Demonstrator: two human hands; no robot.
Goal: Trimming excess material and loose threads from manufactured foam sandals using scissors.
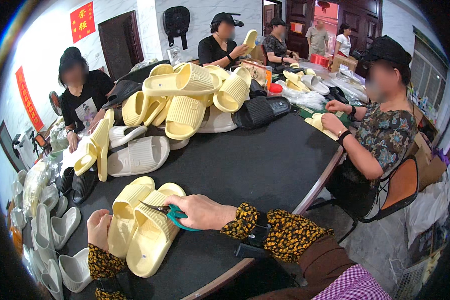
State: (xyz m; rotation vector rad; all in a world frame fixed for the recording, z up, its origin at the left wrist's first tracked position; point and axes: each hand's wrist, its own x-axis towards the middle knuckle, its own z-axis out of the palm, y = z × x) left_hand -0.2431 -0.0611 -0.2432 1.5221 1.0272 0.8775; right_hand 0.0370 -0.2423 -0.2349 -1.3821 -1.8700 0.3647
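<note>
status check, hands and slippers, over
Right hand grip shut on green-handled snips, tips over pair of yellow slippers. Left hand curled against their edge. Slipper pile well clear.

Pair of pale yellow slippers (pixel 145 227): soft matt foam, ribbed across the strap, smooth at the sole edge. Scissors (pixel 171 212): dull dark metal blades, glossy teal plastic handle, held in the right hand (pixel 201 212). Counter (pixel 255 165): black, matt top with a smooth reddish wood-like rim. Sleeve (pixel 285 232): thin printed cloth, yellow on black. White slippers (pixel 137 156): same matt ribbed foam.
</note>
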